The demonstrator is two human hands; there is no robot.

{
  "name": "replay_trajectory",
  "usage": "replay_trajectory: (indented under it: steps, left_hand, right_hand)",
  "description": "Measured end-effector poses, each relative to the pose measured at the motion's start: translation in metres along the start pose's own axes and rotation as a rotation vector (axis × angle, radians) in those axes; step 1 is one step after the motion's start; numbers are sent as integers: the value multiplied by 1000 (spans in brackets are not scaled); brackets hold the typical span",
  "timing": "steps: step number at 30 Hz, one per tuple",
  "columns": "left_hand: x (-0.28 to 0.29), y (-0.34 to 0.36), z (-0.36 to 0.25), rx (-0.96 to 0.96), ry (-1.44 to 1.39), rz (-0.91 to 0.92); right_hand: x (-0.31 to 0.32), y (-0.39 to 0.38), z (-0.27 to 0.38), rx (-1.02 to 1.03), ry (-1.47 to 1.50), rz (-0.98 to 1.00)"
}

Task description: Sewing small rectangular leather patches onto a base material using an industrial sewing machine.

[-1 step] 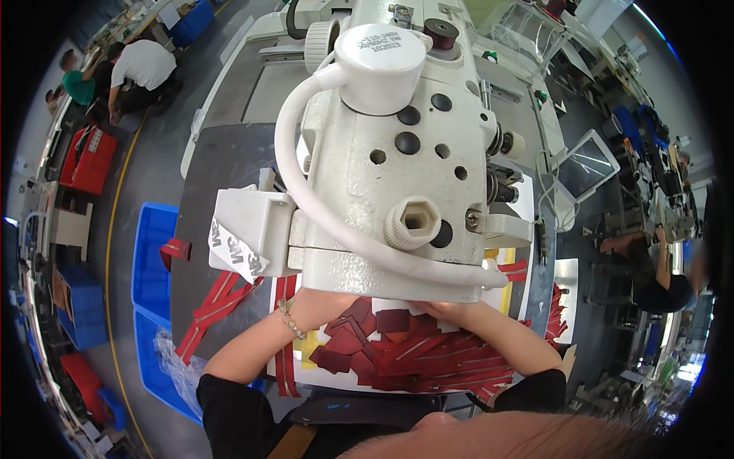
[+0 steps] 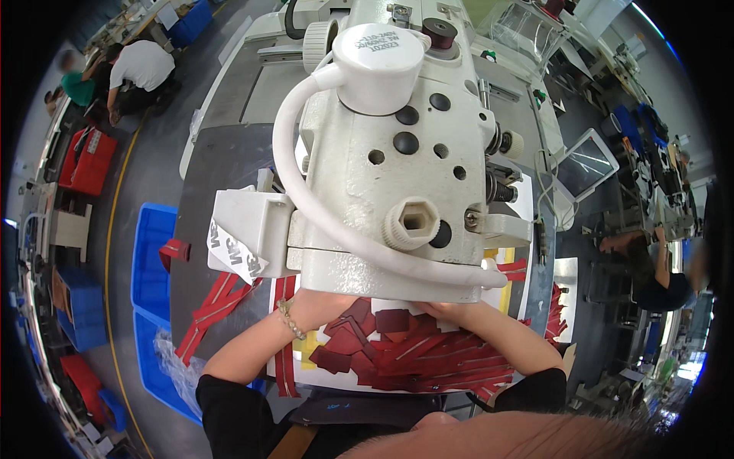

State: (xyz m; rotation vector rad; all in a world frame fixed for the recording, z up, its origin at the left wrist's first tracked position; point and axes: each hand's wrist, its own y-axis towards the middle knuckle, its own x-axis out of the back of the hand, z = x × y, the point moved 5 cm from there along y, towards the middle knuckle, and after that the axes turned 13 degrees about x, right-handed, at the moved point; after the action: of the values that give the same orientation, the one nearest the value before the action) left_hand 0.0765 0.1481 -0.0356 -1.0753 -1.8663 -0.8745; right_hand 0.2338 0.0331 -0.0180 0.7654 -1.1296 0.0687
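A white sewing machine head (image 2: 359, 191) hangs over the work and hides most of both hands. My left hand (image 2: 325, 306), with a beaded bracelet at its wrist, reaches under the machine's front left; its fingers are out of sight. From the other side my right hand (image 2: 459, 312) goes in beneath the front edge, fingers likewise hidden. Between my forearms lie dark red fabric patches (image 2: 344, 340) and a pile of red zipper strips (image 2: 436, 356). Another red zipper strip (image 2: 285, 359) runs down beside my left wrist. What either hand holds cannot be seen.
Red zippers (image 2: 214, 314) lie at the table's left. Blue bins (image 2: 149, 264) stand on the floor beside it, one holding clear plastic (image 2: 176, 363). A screen (image 2: 587, 167) stands to the right. A crouching person (image 2: 145, 69) is at far left; another person (image 2: 661, 283) sits at right.
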Motion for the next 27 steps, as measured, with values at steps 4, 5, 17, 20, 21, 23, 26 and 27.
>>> replay_trajectory:
  steps: [4, 5, 17, 20, 21, 23, 26, 27]
  left_hand:
    - [0, 2, -1, 10, -70, -20]
    - [0, 2, 0, 13, -97, -12]
    - [3, 2, -22, -153, 216, -130]
    - [2, 5, -16, -119, 118, -15]
    - [2, 6, -15, -125, 117, -16]
    - [0, 8, -13, -117, 128, 39]
    - [0, 7, -15, -78, 179, 85]
    - [0, 7, -18, -81, 180, 86]
  right_hand:
    - [-3, -6, -2, -19, 30, -12]
    - [-3, -7, -1, -20, 35, -19]
    - [2, 4, 7, -29, -13, 44]
    - [4, 8, 10, -7, -34, 46]
    - [4, 10, 11, -9, -39, 46]
    - [1, 14, 13, -44, -69, 63]
    - [3, 20, 17, -84, -122, 57]
    - [2, 21, 19, -86, -124, 55]
